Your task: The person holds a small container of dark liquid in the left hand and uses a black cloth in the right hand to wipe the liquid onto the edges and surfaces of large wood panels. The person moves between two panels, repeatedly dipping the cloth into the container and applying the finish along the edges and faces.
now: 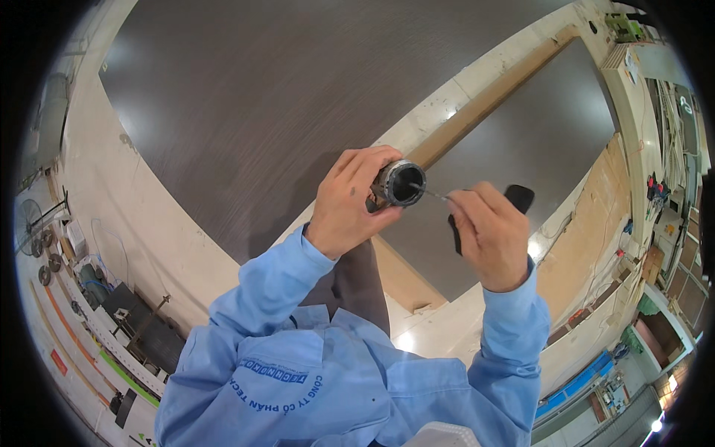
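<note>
My left hand [347,200] is wrapped around a small dark cylindrical container [383,186], tilted so that its round open mouth faces right. A thin metal rod [432,194] reaches into that mouth. My right hand [490,232], just to the right, pinches the rod's outer end between thumb and fingers. A black object [520,197] with a rounded end sticks out behind the right hand, and a dark piece also shows by the thumb; I cannot tell whether they are one thing. What lies inside the container is too dark to make out.
Below my hands lie a large dark grey wood-grain panel [246,89] and a smaller dark panel [536,134], with a brown strip [495,97] between them. A fan [30,223] and assorted equipment stand at the left. Shelving and stacked material line the right.
</note>
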### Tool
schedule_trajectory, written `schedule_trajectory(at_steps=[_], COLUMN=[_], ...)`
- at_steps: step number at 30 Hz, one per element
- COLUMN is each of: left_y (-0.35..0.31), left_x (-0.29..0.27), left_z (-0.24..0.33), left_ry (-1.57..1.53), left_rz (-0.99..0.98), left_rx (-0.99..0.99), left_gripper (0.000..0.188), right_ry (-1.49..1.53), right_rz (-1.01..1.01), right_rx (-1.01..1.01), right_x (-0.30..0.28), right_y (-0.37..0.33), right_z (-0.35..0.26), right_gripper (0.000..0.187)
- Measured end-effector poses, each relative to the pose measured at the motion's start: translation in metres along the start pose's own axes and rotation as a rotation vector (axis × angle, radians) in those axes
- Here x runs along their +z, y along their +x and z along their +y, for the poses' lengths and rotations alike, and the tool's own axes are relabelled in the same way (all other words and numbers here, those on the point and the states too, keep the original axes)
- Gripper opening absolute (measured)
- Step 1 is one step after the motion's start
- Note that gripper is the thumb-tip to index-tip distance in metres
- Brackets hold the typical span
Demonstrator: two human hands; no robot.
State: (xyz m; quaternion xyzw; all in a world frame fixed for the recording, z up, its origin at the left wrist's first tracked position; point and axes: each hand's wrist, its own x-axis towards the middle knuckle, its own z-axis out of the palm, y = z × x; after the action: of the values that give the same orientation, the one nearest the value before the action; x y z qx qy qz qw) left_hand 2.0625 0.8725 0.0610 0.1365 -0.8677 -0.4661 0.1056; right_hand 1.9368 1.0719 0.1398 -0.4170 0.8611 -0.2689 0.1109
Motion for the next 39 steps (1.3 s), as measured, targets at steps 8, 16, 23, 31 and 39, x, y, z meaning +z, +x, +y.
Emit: schedule_trajectory(at_steps=[8, 16, 23, 31, 39], left_y=[-0.001, 0.000, 0.002, 0.003, -0.005], left_x=[0.003, 0.000, -0.002, -0.004, -0.021], left_z=[-0.003, 0.000, -0.001, 0.003, -0.002], left_ry=[-0.002, -0.002, -0.002, -0.036, -0.035], left_rz=[-0.007, 0.007, 0.015, 0.031, 0.089], left_rx=[0.013, 0.035, 0.032, -0.004, -0.037], left_gripper=[0.073, 0.072, 0.070, 0.066, 0.067], right_ry=[0.016, -0.077, -0.125, -0.192, 0.328], right_rz=[0.027, 0.119, 0.280, 0.375, 0.203], right_rx=[0.029, -0.044, -0.091, -0.227, 0.133], right_x=[-0.001, 0.005, 0.007, 0.005, 0.034], right_y=[-0.003, -0.002, -0.002, 0.003, -0.013], right_z=[-0.001, 0.003, 0.004, 0.007, 0.024], right_gripper=[0.014, 0.024, 0.023, 0.025, 0.013])
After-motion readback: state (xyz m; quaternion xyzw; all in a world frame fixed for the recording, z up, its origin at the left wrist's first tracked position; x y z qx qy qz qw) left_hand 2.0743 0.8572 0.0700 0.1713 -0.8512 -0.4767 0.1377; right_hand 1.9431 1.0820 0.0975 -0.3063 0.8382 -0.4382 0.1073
